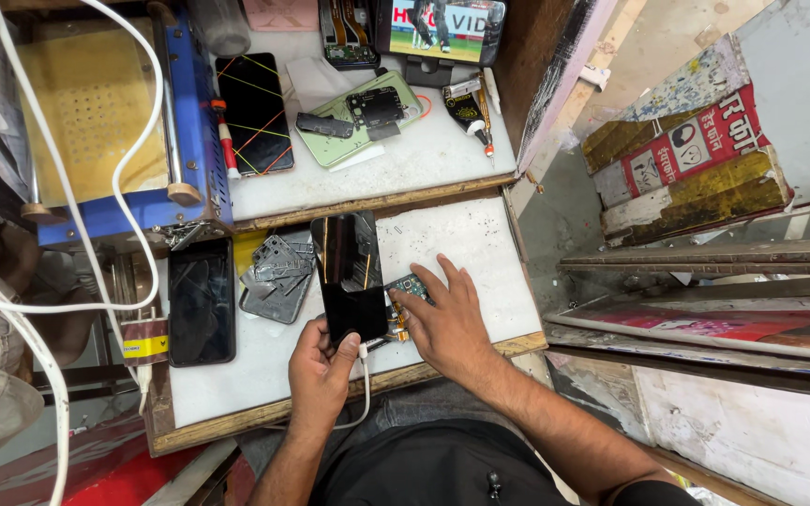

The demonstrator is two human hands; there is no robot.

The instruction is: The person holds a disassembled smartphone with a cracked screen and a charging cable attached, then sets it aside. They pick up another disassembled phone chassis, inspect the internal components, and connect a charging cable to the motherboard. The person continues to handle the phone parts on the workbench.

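Note:
My left hand [322, 368] grips the lower end of a black phone screen panel [350, 274], tilted up from the white worktop [236, 365]. A white cable [366, 389] runs from beneath it toward my lap. My right hand [444, 319] lies flat, fingers spread, on an opened phone body with a green circuit board [412, 287] right beside the screen. Both hands are over the lower shelf near its front edge.
A dark phone [201, 302] and grey metal frame parts [279, 276] lie to the left. The upper shelf holds a cracked black phone [254, 112], a green opened phone back [360, 114], glue tubes [470, 111], a blue machine [114, 122] and a small playing screen [440, 28].

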